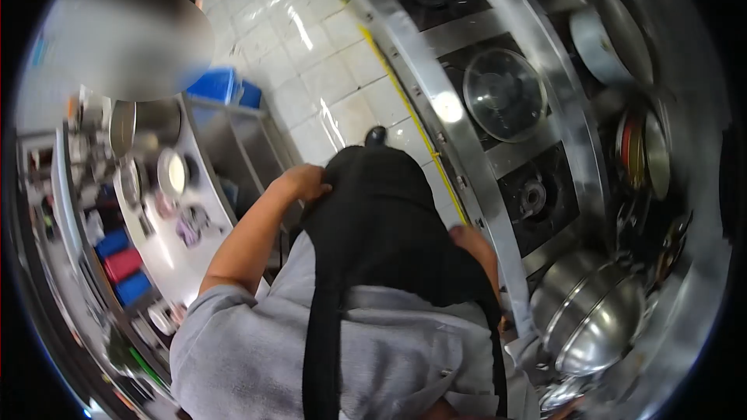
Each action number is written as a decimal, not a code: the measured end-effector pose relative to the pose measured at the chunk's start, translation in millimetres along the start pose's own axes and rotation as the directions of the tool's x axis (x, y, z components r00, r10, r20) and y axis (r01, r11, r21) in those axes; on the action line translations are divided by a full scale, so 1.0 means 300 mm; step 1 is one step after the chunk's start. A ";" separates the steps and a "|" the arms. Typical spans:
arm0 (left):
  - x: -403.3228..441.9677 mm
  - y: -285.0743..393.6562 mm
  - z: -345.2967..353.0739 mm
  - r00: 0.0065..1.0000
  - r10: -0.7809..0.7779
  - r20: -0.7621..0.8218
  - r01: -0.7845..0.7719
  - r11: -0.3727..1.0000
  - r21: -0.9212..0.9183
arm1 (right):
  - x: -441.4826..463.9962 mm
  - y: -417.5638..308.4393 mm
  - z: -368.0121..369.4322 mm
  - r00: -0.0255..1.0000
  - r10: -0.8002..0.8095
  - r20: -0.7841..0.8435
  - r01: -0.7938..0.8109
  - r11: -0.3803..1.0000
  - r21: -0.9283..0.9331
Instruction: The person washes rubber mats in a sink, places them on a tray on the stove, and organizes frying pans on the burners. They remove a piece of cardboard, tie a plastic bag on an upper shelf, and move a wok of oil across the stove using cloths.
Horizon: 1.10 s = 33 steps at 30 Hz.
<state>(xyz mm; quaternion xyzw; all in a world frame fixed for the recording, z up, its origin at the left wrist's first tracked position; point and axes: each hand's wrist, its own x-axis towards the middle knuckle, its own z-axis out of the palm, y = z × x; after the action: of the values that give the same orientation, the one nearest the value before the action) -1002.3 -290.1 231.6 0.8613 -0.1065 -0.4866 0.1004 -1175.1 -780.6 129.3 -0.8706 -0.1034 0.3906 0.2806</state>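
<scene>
My left hand (306,183) hangs beside the front of my black apron (381,218). Its fingers are curled in against the cloth, and whatever is in them, if anything, is hidden. On the other side, my right hand (468,238) is low, between the apron and the front of the steel stove (506,210). The apron partly covers that hand, and its fingers are too blurred to read. A clear round lid (506,95) lies over one burner, away from both hands. A bare burner (532,197) is nearer my right hand.
Steel bowls (589,311) and a pot (603,47) sit beyond the burners. At left, a white counter (175,253) bears a bowl with pale contents (173,173) and a large steel pot (156,124). Blue bins (222,85) stand past it. The tiled floor (327,82) looks shiny.
</scene>
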 end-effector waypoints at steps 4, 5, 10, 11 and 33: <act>0.124 -0.138 0.156 1.000 0.010 0.029 -0.010 1.000 -0.010 | 0.286 -0.338 -0.327 0.987 0.135 -0.086 -0.093 0.924 0.371; 0.126 -0.127 0.125 0.999 0.010 -0.035 -0.012 0.997 -0.073 | 0.310 -0.460 -0.388 0.986 0.161 -0.052 -0.119 0.880 0.460; 0.269 -0.234 -0.007 0.961 0.055 -0.273 -0.128 0.957 -0.259 | 0.542 -0.568 -0.378 0.987 0.136 0.081 -0.158 0.861 0.483; 0.308 -0.274 -0.033 0.951 0.065 -0.304 -0.157 0.944 -0.289 | 0.604 -0.531 -0.339 0.990 0.134 0.038 -0.138 0.905 0.402; 2.110 -1.190 0.442 0.940 -0.333 -0.079 -0.016 0.189 -0.982 | 3.042 0.211 0.110 0.613 0.493 -0.617 -0.688 0.717 -0.111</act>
<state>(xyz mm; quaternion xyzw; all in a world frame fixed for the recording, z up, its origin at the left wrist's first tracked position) -766.8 -135.6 -451.2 0.6688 0.3289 -0.3268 0.5812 -587.3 -454.8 -492.0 -0.9615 0.2136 0.1726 -0.0028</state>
